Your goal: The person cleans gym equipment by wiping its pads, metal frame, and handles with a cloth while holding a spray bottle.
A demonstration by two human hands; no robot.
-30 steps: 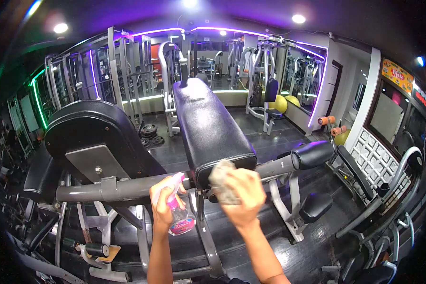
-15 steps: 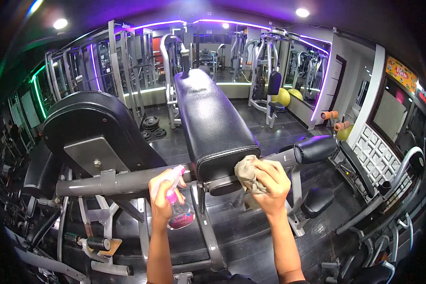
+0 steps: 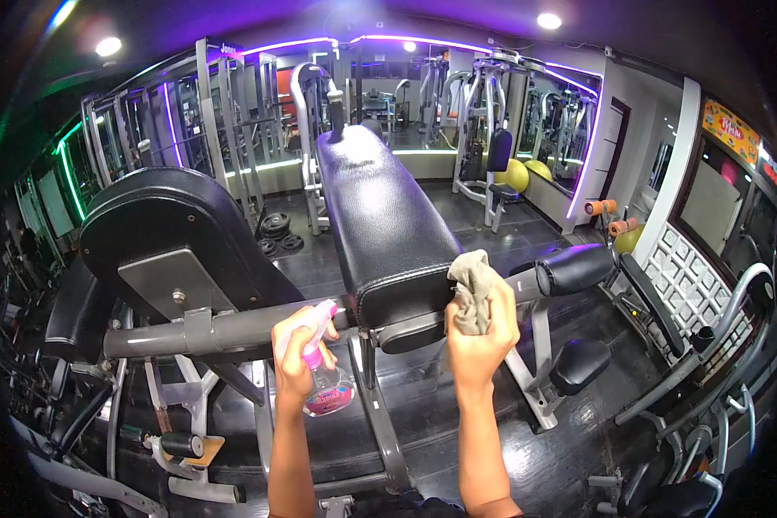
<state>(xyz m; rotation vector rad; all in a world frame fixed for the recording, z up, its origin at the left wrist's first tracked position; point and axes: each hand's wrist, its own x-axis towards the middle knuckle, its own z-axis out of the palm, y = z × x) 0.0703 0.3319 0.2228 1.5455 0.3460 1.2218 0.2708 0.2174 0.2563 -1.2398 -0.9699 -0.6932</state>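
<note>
Cloth (image 3: 472, 293) sits clamped in the fingers of your right hand (image 3: 485, 341) at five o'clock on the bench pad (image 3: 393, 220); your left hand (image 3: 293, 354) curls its fingers around the spray bottle (image 3: 328, 393), toward seven.

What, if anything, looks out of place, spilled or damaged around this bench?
Nothing looks clearly spilled or damaged. The one slightly untidy spot is the weight plates lying on the floor beyond the bench pad, though that may be their usual place.

Both forearms reach forward, 2 hands raised with fingers (image 3: 497, 304) curled.
</note>
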